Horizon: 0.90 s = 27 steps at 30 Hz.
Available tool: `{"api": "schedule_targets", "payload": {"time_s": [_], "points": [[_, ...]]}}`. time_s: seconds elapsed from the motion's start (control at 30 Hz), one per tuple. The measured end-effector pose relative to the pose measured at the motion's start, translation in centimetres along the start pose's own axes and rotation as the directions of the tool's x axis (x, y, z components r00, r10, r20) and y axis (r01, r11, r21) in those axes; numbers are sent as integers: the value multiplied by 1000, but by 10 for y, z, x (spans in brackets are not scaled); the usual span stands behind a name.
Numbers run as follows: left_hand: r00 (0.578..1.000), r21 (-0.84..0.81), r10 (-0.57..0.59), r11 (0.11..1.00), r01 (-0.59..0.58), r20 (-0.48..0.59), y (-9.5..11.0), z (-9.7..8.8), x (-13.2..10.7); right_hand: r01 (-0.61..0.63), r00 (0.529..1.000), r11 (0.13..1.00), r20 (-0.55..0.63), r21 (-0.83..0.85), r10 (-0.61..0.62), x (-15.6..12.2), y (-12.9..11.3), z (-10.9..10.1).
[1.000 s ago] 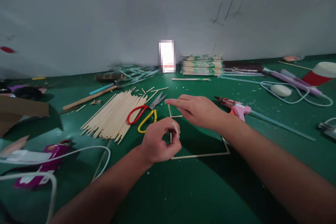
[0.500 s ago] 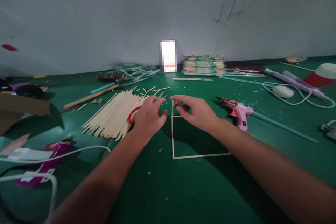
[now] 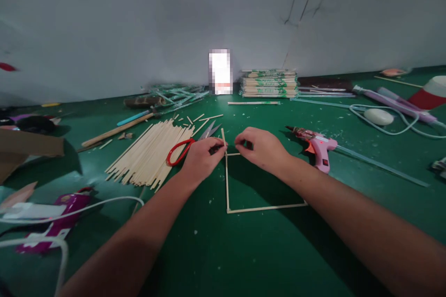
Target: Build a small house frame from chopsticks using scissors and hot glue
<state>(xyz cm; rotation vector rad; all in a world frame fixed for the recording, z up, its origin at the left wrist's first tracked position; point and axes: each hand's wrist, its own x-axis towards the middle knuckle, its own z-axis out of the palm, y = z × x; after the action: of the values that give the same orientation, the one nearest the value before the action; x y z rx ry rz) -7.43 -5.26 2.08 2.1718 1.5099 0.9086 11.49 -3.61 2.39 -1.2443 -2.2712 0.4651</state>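
A square frame of thin wooden sticks (image 3: 227, 183) lies flat on the green table; my right hand and forearm hide part of its far and right sides. My left hand (image 3: 204, 158) pinches a short wooden stick (image 3: 223, 134), which stands up at the frame's far left corner. Just to the right, my right hand (image 3: 263, 148) hovers over the frame's far side with thumb and fingertips closed together; whatever they may hold is hidden. Red-handled scissors (image 3: 179, 152) lie with blades apart beside my left hand, partly on a pile of wooden sticks (image 3: 142, 153).
A pink glue gun (image 3: 318, 146) with a clear glue stick lies right of my right hand. Another purple glue gun (image 3: 57, 220) and its white cable are at near left. Wrapped chopsticks (image 3: 268, 84) are stacked by the wall next to a lit screen (image 3: 221, 72).
My left hand has moved right and closed on the short stick at the corner. My right hand has drawn slightly back from that stick. More of the scissors shows.
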Motion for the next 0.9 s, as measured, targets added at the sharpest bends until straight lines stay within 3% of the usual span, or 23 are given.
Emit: {"api": "schedule_targets", "payload": {"time_s": [0.23, 0.53, 0.9], "points": [[996, -4, 77, 997, -77, -47, -3, 2, -5, 20, 991, 995, 136, -98, -7, 2, 11, 11], [993, 18, 104, 994, -103, -54, -3, 2, -7, -16, 985, 997, 169, -74, 28, 5, 14, 12], [999, 38, 46, 998, -46, 1, -1, -2, -6, -12, 987, 998, 159, -64, 22, 4, 15, 12]]}}
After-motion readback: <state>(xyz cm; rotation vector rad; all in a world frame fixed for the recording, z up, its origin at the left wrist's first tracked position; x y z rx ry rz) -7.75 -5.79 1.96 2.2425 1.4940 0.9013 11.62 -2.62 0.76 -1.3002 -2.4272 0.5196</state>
